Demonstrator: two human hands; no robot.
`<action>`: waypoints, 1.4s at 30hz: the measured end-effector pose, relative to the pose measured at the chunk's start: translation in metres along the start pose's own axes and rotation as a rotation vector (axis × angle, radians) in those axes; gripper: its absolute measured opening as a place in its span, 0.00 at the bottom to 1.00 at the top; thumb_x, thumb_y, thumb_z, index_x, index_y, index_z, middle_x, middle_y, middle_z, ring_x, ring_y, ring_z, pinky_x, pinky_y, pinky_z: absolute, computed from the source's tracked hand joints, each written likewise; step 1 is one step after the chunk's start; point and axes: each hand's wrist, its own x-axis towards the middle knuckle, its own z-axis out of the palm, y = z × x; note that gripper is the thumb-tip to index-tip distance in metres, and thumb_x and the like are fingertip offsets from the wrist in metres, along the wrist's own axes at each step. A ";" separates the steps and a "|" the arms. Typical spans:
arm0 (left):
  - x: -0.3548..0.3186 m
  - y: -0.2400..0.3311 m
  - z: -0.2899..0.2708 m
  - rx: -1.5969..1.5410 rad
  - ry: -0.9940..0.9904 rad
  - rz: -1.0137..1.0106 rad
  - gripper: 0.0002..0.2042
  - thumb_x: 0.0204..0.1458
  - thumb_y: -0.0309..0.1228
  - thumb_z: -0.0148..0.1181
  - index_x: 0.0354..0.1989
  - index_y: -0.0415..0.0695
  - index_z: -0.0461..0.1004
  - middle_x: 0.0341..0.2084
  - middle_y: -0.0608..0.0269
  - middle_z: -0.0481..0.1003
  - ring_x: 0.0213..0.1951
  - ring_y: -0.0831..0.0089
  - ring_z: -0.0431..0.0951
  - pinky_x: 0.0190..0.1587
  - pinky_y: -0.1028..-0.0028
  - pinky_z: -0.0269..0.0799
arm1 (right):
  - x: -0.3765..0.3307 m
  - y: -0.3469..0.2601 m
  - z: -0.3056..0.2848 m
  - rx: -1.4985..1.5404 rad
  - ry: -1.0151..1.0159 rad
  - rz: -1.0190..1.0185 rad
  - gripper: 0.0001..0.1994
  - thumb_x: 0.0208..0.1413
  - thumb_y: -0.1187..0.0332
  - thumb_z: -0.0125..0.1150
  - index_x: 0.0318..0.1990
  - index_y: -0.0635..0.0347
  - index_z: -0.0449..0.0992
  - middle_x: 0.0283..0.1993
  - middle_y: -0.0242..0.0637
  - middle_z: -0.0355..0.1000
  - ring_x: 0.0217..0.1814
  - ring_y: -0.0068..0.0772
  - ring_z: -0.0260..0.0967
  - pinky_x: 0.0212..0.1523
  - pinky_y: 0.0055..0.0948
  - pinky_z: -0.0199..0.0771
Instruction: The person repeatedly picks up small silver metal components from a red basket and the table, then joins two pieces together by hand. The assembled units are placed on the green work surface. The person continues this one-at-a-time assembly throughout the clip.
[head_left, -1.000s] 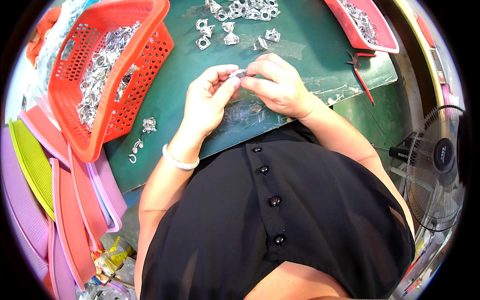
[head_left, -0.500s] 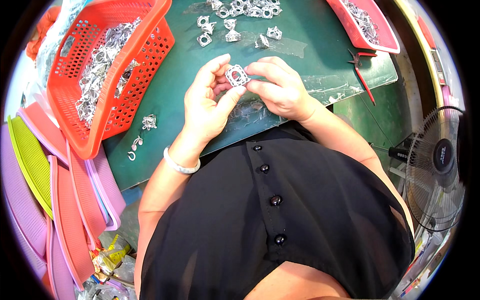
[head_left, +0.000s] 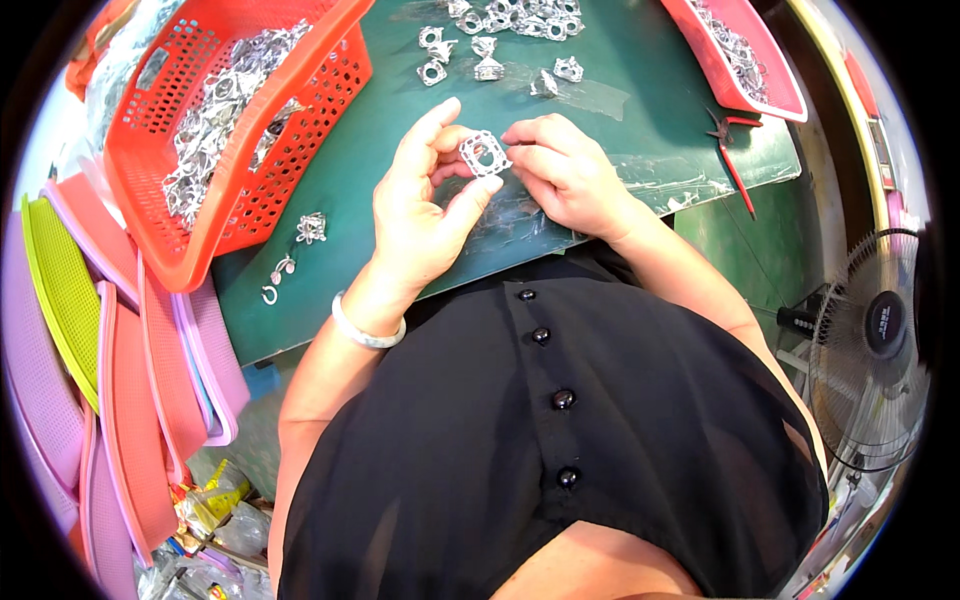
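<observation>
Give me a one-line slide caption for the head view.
Both hands, left hand and right hand, hold a small square silver metal piece above a green mat, beside a red basket.

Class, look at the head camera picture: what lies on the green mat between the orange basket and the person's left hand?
In the head view, between the orange basket and the left hand lies bare green mat; a small metal piece sits just below that stretch.
</observation>
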 end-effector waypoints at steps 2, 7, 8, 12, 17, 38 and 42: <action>-0.003 0.003 -0.004 0.017 0.014 0.028 0.31 0.41 0.14 0.59 0.57 0.38 0.56 0.39 0.58 0.71 0.40 0.73 0.73 0.45 0.74 0.72 | 0.004 -0.003 0.004 0.011 -0.061 0.006 0.09 0.41 0.77 0.59 0.33 0.60 0.72 0.39 0.36 0.68 0.39 0.40 0.66 0.37 0.32 0.69; -0.010 0.013 -0.015 0.075 0.075 0.130 0.32 0.41 0.15 0.59 0.58 0.38 0.56 0.38 0.57 0.72 0.40 0.72 0.74 0.44 0.74 0.72 | 0.017 -0.013 0.022 0.059 -0.201 0.037 0.10 0.43 0.73 0.58 0.37 0.59 0.72 0.42 0.36 0.67 0.41 0.41 0.65 0.41 0.33 0.69; -0.011 0.015 -0.019 0.102 0.087 0.144 0.32 0.41 0.15 0.60 0.58 0.38 0.56 0.37 0.57 0.72 0.40 0.72 0.74 0.44 0.74 0.72 | 0.022 -0.017 0.026 0.065 -0.256 0.053 0.11 0.44 0.73 0.58 0.38 0.59 0.72 0.42 0.37 0.68 0.42 0.41 0.65 0.42 0.33 0.69; -0.019 0.022 -0.031 0.189 0.156 0.182 0.33 0.40 0.17 0.61 0.58 0.38 0.56 0.35 0.59 0.73 0.37 0.74 0.75 0.42 0.76 0.72 | 0.045 -0.027 0.065 0.308 -0.408 0.133 0.14 0.43 0.77 0.56 0.41 0.59 0.71 0.42 0.37 0.69 0.45 0.38 0.66 0.44 0.31 0.69; -0.034 0.036 -0.050 0.254 0.165 0.080 0.35 0.41 0.16 0.60 0.60 0.35 0.51 0.39 0.57 0.70 0.40 0.73 0.72 0.45 0.76 0.68 | 0.078 -0.058 0.093 0.750 -0.410 0.150 0.12 0.43 0.71 0.57 0.39 0.55 0.71 0.40 0.35 0.71 0.39 0.43 0.65 0.42 0.35 0.67; -0.043 0.041 -0.067 0.417 0.248 0.068 0.27 0.40 0.19 0.62 0.53 0.34 0.62 0.37 0.60 0.72 0.38 0.77 0.73 0.41 0.79 0.69 | 0.093 -0.040 0.156 0.480 -0.318 -0.183 0.06 0.40 0.72 0.58 0.29 0.53 0.71 0.28 0.29 0.70 0.34 0.33 0.67 0.37 0.33 0.68; -0.039 0.041 -0.070 -0.149 0.212 -0.208 0.18 0.49 0.22 0.56 0.50 0.34 0.65 0.38 0.59 0.72 0.37 0.75 0.74 0.39 0.78 0.70 | 0.091 -0.048 0.122 1.144 -0.539 0.424 0.10 0.47 0.75 0.56 0.39 0.60 0.69 0.35 0.30 0.68 0.36 0.21 0.66 0.36 0.22 0.69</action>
